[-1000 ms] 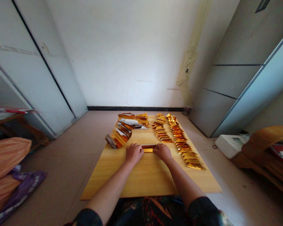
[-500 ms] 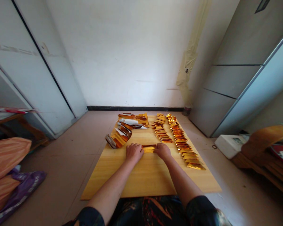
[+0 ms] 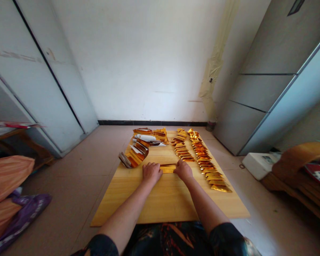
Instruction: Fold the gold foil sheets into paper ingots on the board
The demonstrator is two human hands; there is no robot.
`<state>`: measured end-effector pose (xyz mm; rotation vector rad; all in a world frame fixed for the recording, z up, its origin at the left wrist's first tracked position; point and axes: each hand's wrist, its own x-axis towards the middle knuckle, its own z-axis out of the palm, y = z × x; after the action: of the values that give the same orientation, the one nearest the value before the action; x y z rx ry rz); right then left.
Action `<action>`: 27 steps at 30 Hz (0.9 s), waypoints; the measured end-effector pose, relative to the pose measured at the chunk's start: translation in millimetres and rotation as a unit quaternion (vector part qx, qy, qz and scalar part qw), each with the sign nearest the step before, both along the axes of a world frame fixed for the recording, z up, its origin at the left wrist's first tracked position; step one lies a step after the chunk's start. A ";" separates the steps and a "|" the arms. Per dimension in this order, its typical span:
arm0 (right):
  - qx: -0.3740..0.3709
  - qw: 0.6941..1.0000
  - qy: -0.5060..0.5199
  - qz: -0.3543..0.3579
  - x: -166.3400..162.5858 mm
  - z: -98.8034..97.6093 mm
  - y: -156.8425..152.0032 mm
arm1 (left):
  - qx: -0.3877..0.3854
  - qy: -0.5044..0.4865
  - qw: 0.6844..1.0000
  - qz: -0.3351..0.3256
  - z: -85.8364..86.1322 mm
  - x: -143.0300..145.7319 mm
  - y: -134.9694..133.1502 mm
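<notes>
A small strip of gold foil paper (image 3: 168, 168) lies flat on a yellow wooden board (image 3: 170, 199) on the floor. My left hand (image 3: 150, 173) presses its left end with the fingers curled down. My right hand (image 3: 183, 170) pinches and presses its right end. Two rows of folded gold pieces (image 3: 202, 158) run along the board's right side. A curved stack of unfolded gold sheets (image 3: 134, 156) stands just beyond my left hand.
More gold sheets and a white roll (image 3: 149, 137) lie at the board's far end. Orange and purple bags (image 3: 10, 199) sit at the left. A white box (image 3: 258, 164) and a wooden chair (image 3: 301, 167) stand at the right. A white wall is ahead.
The gold strip between my hands looks flatter and narrower than before. Both hands have stayed in nearly the same place on it.
</notes>
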<state>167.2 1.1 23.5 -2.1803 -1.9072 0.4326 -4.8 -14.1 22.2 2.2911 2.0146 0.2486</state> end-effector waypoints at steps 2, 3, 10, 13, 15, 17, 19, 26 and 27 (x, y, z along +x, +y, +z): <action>0.012 1.000 -0.012 0.014 -1.4 0.5 -2.5 | 0.021 0.000 1.000 0.002 -3.0 -0.1 -2.2; 0.012 0.999 -0.019 0.025 -2.2 1.5 -4.0 | 0.038 0.001 0.999 0.000 -4.8 0.0 -3.3; -0.013 0.996 -0.057 0.065 -4.4 9.3 -8.5 | 0.120 0.026 0.986 -0.115 -13.8 4.9 -3.9; -0.010 0.993 -0.080 0.086 -6.8 9.5 -6.3 | 0.101 0.027 0.979 -0.176 -14.9 7.2 0.1; 0.001 0.988 -0.099 0.122 -11.2 9.5 -5.0 | 0.089 0.022 0.977 -0.195 -15.3 7.3 1.8; 0.011 0.979 -0.114 0.166 -17.3 9.8 -4.3 | 0.081 0.020 0.975 -0.205 -15.7 5.7 1.6; 0.012 0.974 -0.124 0.189 -23.1 10.3 -3.9 | 0.076 0.026 0.974 -0.214 -16.4 2.5 -0.8; -0.005 0.983 -0.107 0.152 -22.3 8.2 0.2 | 0.076 0.009 0.971 -0.226 -17.0 -8.2 -14.9; -0.008 0.982 -0.109 0.152 -21.2 7.6 1.3 | 0.073 0.011 0.972 -0.223 -15.8 -7.9 -16.4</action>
<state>146.1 2.4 31.1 -2.0220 -2.3753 0.2671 -12.7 -30.5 6.3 2.7648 1.4708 0.3437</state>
